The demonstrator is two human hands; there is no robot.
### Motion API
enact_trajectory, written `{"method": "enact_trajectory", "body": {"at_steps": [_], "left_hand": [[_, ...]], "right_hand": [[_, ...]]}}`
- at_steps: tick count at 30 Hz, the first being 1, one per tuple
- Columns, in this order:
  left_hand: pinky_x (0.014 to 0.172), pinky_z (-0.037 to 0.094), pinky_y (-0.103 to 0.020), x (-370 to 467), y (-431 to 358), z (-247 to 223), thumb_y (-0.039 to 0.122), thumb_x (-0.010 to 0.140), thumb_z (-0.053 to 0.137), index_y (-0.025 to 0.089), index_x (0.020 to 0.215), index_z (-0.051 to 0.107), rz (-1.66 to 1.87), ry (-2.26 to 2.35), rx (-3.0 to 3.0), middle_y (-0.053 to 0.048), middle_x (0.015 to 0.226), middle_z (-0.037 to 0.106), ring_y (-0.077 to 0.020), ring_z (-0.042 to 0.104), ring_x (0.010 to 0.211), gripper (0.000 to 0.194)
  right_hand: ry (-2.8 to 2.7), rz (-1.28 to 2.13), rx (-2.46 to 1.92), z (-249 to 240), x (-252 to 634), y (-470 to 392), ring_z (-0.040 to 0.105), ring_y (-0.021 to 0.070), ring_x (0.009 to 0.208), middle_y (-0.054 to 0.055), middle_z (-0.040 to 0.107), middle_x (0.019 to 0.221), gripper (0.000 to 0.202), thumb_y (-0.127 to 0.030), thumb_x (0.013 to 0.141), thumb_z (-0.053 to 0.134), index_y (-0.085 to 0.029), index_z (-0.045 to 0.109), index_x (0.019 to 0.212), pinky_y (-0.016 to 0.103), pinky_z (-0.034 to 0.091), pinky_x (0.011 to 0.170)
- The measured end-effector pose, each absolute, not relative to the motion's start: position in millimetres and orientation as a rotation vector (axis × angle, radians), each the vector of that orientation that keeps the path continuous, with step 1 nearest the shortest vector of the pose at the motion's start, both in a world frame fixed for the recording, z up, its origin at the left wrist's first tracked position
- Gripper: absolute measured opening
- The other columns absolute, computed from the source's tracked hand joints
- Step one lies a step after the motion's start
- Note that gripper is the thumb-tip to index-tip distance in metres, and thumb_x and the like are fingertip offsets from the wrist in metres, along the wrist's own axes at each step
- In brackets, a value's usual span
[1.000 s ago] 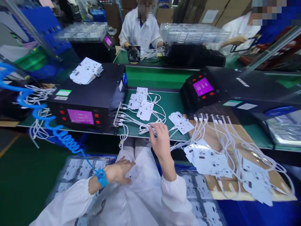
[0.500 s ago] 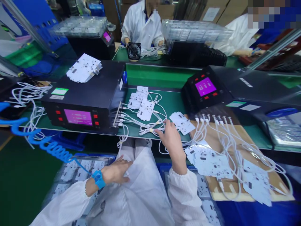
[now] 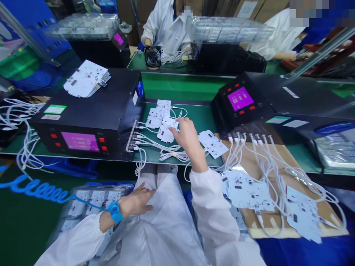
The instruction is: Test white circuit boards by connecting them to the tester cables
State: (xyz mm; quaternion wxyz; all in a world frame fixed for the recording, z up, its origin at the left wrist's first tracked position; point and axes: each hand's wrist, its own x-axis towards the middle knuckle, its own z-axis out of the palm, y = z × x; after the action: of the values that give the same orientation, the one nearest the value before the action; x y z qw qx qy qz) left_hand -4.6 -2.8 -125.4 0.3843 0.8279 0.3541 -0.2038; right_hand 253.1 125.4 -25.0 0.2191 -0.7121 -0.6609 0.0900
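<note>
My right hand (image 3: 188, 136) reaches over the green bench, its thumb and fingertips at the right edge of a white circuit board (image 3: 165, 130); what they pinch is too small to make out. Behind that board lie two more white boards (image 3: 154, 117) with white cables. A bundle of white cables (image 3: 174, 154) runs from the left black box (image 3: 83, 111) toward the wrist. Another white board (image 3: 213, 144) lies right of the hand. My left hand (image 3: 136, 201), wearing a blue wrist strap (image 3: 114, 212), rests on my lap with fingers spread, holding nothing.
A stack of boards (image 3: 87, 78) sits on the left box. At the right are another black box (image 3: 241, 99) and cabled boards (image 3: 249, 190) on a brown panel (image 3: 273, 226). Board trays (image 3: 80, 207) stand below. Across the bench, a person sits behind a small fan (image 3: 152, 56).
My right hand has moved forward and left, from the cable bundle to the white board. The camera view has shifted slightly. My left hand stays on my lap.
</note>
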Motion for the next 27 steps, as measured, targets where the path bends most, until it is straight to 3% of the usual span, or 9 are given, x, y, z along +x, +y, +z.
{"method": "enact_trajectory", "body": {"at_steps": [3, 6, 10, 13, 18, 24, 27], "left_hand": [[0.133, 0.021, -0.053, -3, -2, -126, 0.038, 0.091, 0.057, 0.013, 0.152, 0.051, -0.536, 0.908, 2.12, -0.016, 0.124, 0.073, -0.0327, 0.066, 0.127, 0.065], [0.133, 0.024, -0.054, -2, -2, -124, 0.039, 0.092, 0.058, 0.018, 0.151, 0.052, -0.517, 0.918, 2.125, -0.014, 0.122, 0.074, -0.0322, 0.067, 0.125, 0.063], [0.131, 0.026, -0.056, -2, -1, -122, 0.038, 0.091, 0.059, 0.014, 0.15, 0.053, -0.541, 0.942, 2.115, -0.018, 0.125, 0.073, -0.0351, 0.065, 0.13, 0.064], [0.132, 0.026, -0.055, -3, 0, -121, 0.037, 0.092, 0.059, 0.014, 0.149, 0.053, -0.536, 0.952, 2.108, -0.017, 0.125, 0.073, -0.0342, 0.065, 0.13, 0.062], [0.132, 0.026, -0.054, -4, 1, -118, 0.037, 0.095, 0.054, 0.016, 0.148, 0.054, -0.521, 0.956, 2.088, -0.016, 0.123, 0.073, -0.0321, 0.065, 0.128, 0.057], [0.133, 0.021, -0.054, -2, 2, -119, 0.036, 0.096, 0.049, 0.013, 0.148, 0.054, -0.507, 0.945, 2.089, -0.016, 0.115, 0.075, -0.0312, 0.068, 0.121, 0.057], [0.134, 0.02, -0.053, -3, 1, -122, 0.036, 0.095, 0.05, 0.015, 0.143, 0.057, -0.455, 0.947, 2.097, -0.013, 0.109, 0.076, -0.0296, 0.07, 0.116, 0.053]], "right_hand": [[-2.092, 0.334, -1.862, -16, 250, 176, 0.058, 0.0336, 0.129, 0.022, 0.06, 0.141, 0.049, 0.0, 0.092, 0.046, -0.009, 0.061, 0.138, 0.048, 0.049, 0.104], [-2.365, 0.488, -1.747, -18, 253, 209, 0.058, 0.0283, 0.131, 0.015, 0.064, 0.141, 0.064, 0.01, 0.085, 0.046, -0.018, 0.062, 0.141, 0.045, 0.048, 0.107], [-2.51, 0.49, -1.715, -27, 259, 229, 0.057, 0.0292, 0.132, 0.015, 0.067, 0.137, 0.059, 0.002, 0.085, 0.064, -0.018, 0.063, 0.141, 0.044, 0.048, 0.108], [-2.47, 0.511, -1.655, -26, 263, 237, 0.058, 0.0299, 0.129, 0.015, 0.07, 0.133, 0.067, -0.006, 0.081, 0.078, -0.015, 0.059, 0.145, 0.043, 0.049, 0.106], [-2.348, 0.595, -1.563, -5, 277, 241, 0.068, 0.0263, 0.111, 0.011, 0.074, 0.122, 0.065, -0.018, 0.073, 0.09, -0.015, 0.069, 0.134, 0.042, 0.054, 0.1], [-2.239, 0.559, -1.424, 41, 301, 200, 0.072, 0.0262, 0.102, 0.009, 0.078, 0.108, 0.033, -0.032, 0.084, 0.084, -0.013, 0.08, 0.11, 0.045, 0.059, 0.094], [-2.137, 0.417, -1.387, 69, 303, 159, 0.072, 0.0249, 0.102, 0.007, 0.077, 0.11, 0.031, -0.042, 0.092, 0.076, -0.014, 0.081, 0.103, 0.046, 0.06, 0.092]]}}
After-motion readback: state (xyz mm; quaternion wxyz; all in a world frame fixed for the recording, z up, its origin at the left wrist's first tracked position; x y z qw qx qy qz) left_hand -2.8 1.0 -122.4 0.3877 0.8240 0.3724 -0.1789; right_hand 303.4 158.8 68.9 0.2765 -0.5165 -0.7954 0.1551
